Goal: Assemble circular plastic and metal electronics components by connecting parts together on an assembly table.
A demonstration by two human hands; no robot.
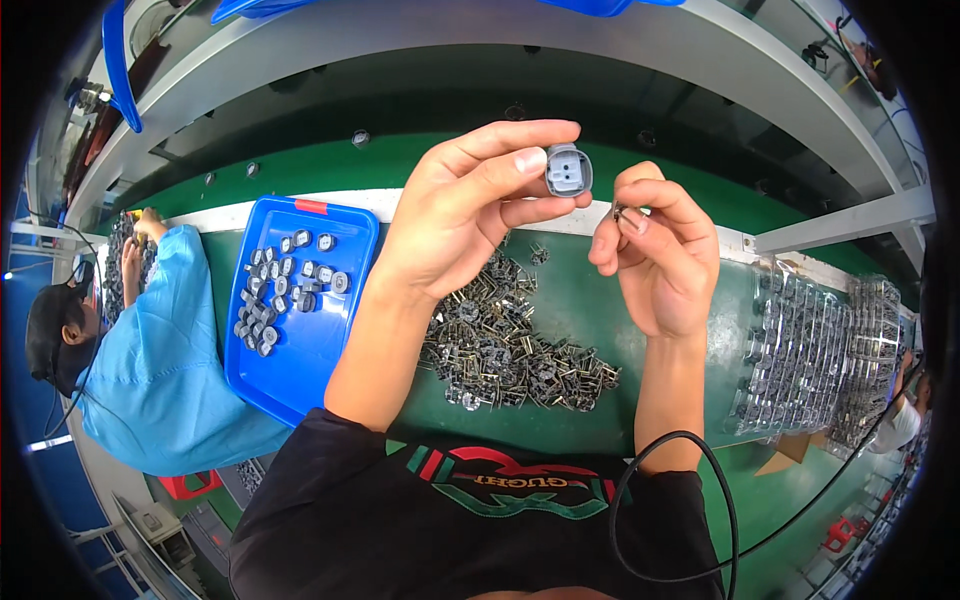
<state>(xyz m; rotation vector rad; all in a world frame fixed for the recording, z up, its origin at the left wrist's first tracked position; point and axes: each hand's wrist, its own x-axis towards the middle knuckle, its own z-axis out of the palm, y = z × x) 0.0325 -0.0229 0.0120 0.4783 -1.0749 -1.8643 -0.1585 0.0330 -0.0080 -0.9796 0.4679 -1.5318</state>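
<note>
Between the thumb and fingers of my left hand (455, 205) is a small grey plastic housing (567, 172), its open face with two small holes turned toward me. My right hand (660, 240), just to the right of it, pinches a tiny dark part (618, 210) mostly hidden by the fingertips. The two pieces are apart. Below my hands, a loose heap of small metal-pinned parts (510, 350) lies on the green table (625, 345). Left of my left forearm, a blue tray (300, 385) holds several grey housings (275, 290).
Stacked clear plastic trays filled with parts (800, 350) stand at the right. A co-worker in a blue top (170, 370) sits at the left, hands over other parts. A white rail (740, 245) runs along the table's far edge. A black cable (735, 520) loops by my right arm.
</note>
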